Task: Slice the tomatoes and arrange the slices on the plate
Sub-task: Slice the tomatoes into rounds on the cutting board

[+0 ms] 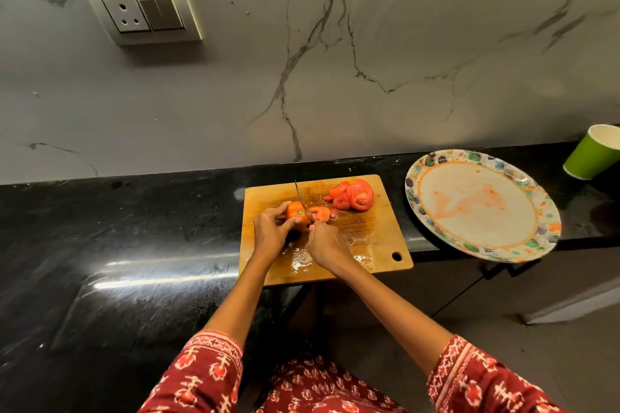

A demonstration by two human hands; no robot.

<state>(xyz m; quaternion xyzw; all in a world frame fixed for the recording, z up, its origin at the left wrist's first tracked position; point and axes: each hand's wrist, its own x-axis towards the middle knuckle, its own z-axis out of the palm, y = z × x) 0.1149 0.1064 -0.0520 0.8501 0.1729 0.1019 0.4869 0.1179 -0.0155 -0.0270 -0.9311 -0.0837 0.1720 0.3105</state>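
Wooden cutting board [369, 238] lies on the black counter [134, 228], its near edge at the counter's front lip; all places below are given from the board. On the board's middle-left, the left hand [270, 228] curls its fingers and thumb round an orange-red tomato [297, 211], gripping it from the left and near side so that only the fruit's top and right face show past the fingertips. Right hand [327, 246], just right of the left and nearer the board's front edge, is closed round the handle of a knife [302, 199]; the handle itself is hidden inside the fist. Blade stands on edge, pointing away toward the board's far edge, and sits against the tomato's right face, directly beside the left fingertips. Touching the blade's right side lies a freshly cut slice [320, 212], flat on the wood. A pile of tomato slices [352, 194] rests at the board's far-right corner, apart from both hands. Wet juice patches shine along the board's near half. Right of the board, just beside it, a patterned plate [436, 161] overhangs the counter's front edge, smeared with red juice. Beyond the plate, further right, a green paper cup [590, 157] is seen.
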